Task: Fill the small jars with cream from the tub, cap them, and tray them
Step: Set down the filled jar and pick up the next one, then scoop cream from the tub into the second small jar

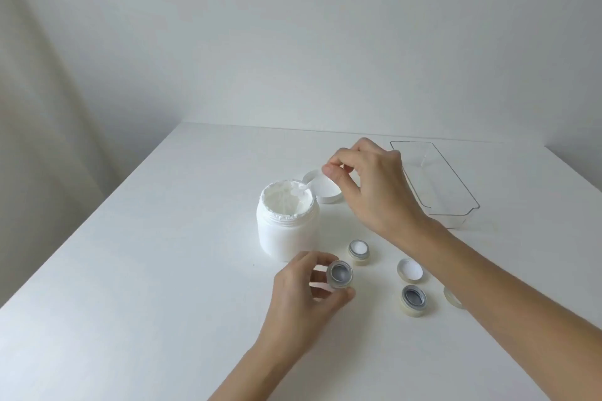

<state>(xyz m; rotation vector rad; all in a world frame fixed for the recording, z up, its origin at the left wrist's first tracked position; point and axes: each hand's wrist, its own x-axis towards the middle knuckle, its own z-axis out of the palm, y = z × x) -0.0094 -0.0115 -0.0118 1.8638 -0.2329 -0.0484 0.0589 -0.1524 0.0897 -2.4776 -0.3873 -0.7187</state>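
Observation:
A white tub (287,231) of cream stands open in the middle of the table. My right hand (374,187) pinches a small white spatula (301,189) whose tip rests in the cream at the tub's rim. My left hand (304,298) holds an empty small jar (339,273) tilted, just in front of the tub. A jar filled with cream (359,251) stands to its right. Another empty jar (413,300) stands nearer me, with a loose cap (409,269) lying open side up behind it.
The tub's white lid (325,192) lies upside down behind the tub. A clear plastic tray (456,205) sits at the far right. Another clear cap (451,297) shows partly under my right forearm. The white table (146,270) ends at a wall behind.

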